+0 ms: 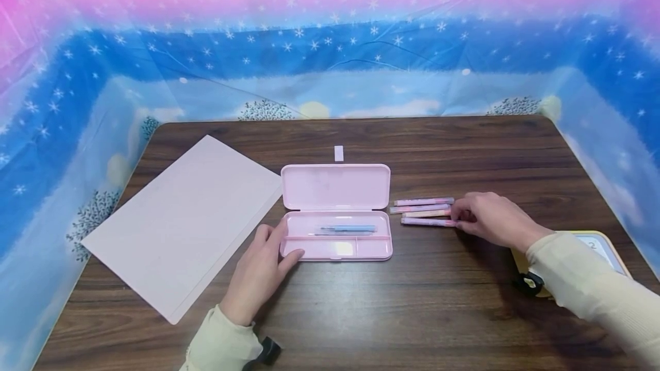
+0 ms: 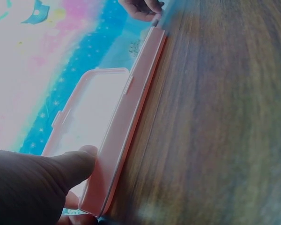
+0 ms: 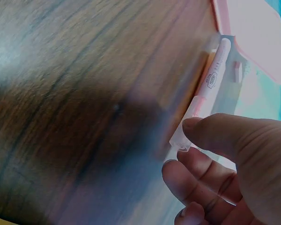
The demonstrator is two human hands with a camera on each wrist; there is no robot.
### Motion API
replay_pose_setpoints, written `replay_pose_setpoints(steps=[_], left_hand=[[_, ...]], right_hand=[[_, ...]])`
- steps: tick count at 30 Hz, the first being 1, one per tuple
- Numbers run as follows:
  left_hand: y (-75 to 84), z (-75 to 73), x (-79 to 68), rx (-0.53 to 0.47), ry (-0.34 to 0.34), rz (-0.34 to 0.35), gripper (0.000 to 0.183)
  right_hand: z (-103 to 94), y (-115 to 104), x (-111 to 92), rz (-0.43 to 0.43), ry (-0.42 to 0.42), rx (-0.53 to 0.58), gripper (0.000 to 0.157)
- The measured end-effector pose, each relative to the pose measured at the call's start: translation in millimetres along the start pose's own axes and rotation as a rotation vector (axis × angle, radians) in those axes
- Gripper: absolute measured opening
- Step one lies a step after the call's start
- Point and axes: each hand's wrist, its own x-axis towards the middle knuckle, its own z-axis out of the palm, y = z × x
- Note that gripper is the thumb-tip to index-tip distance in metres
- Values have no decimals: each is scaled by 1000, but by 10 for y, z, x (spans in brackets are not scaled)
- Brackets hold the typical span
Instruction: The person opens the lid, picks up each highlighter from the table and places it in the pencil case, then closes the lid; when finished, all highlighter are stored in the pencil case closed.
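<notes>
A pink pencil case [image 1: 335,186] lies with its lid raised on the table. Its left end is held by my left hand [image 1: 260,273], with the thumb [image 2: 79,164] on the front edge. Inside the back compartment are a blue pen [image 1: 356,228] and a thinner pen beside it. To the right of the case, several pastel pens [image 1: 420,209] lie side by side. My right hand [image 1: 492,219] pinches the capped end of the nearest pen [image 3: 214,70] between thumb and finger. Part of that cap is covered by the thumb.
A large pale pink folder or sheet [image 1: 185,222] lies at the left. Behind the case sits a small white eraser-like block [image 1: 338,153]. A yellow-edged object [image 1: 598,245] with a printed number is partly under the right forearm. Patterned cloth [image 1: 330,50] hangs around the wooden table [image 1: 392,319].
</notes>
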Motion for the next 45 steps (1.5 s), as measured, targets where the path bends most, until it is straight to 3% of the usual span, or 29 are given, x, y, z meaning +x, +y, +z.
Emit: replay_pose_setpoints(steps=[10, 19, 26, 32, 45], left_hand=[[-29, -16, -2, -4, 12, 4, 73], [-37, -1, 8, -5, 10, 8, 74], [-33, 7, 19, -6, 11, 11, 73], [-41, 24, 7, -11, 10, 9, 72], [-51, 35, -10, -23, 39, 16, 72]], right_hand=[[-262, -202, -43, -77, 124, 66, 10], [-405, -599, 64, -218, 246, 138, 13], [-372, -880, 239, -270, 220, 166, 9], [-210, -1073, 463, -265, 159, 171, 7], [180, -1235, 625, -231, 47, 205, 6]])
